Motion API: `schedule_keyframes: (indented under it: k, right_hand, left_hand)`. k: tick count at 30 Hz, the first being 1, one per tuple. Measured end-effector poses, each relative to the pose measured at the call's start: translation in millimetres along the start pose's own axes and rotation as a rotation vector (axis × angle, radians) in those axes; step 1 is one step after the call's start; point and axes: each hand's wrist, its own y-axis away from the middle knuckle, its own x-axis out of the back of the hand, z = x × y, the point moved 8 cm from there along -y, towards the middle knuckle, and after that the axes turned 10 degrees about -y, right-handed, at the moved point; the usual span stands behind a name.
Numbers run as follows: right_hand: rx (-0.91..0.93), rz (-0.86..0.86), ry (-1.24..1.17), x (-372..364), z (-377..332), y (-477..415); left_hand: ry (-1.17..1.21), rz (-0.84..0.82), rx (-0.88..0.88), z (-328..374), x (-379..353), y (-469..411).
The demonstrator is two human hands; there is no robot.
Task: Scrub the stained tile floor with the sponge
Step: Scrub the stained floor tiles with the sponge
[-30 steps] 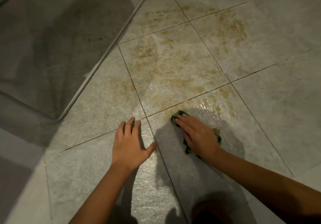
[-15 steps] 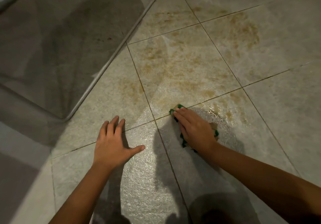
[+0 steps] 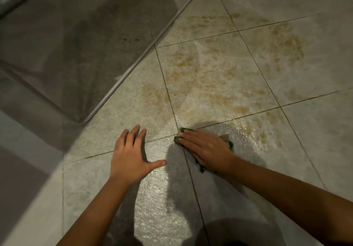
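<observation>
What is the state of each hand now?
Left hand: open, flat on the tile floor, holding nothing.
Right hand: open, pressing flat on the green sponge.

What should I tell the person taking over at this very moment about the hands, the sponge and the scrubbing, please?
Left hand: flat on the tile floor, fingers spread, holding nothing.
Right hand: fingers straight, pressing down on the green sponge, which sits where the grout lines cross.
Done: the tiles nearest the person look wet and show no brown.
Left: brown stains cover the tiles ahead of the sponge and reach to the far right; none of that area looks scrubbed.
</observation>
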Motion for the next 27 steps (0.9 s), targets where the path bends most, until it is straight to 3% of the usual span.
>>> schedule_keyframes:
  k: [4,9,18,22,27]
  right_hand:
    - [-0.064,-0.023,-0.005,2,23,-28]
    - [-0.229,0.152,0.024,22,33,2]
    - [-0.034,0.005,-0.057,-17,-4,-46]
    - [-0.164,0.009,0.015,-11,22,-72]
    - [-0.317,-0.004,0.097,2,36,-61]
  left_hand:
    - [0.013,-0.020,0.011,1,0,1]
    - [0.011,-0.025,0.012,0,-1,0]
    - [0.011,-0.017,0.012,-1,-5,-1]
    - [-0.026,-0.004,-0.041,-5,0,-1]
    - [0.055,0.002,0.075,-39,10,4]
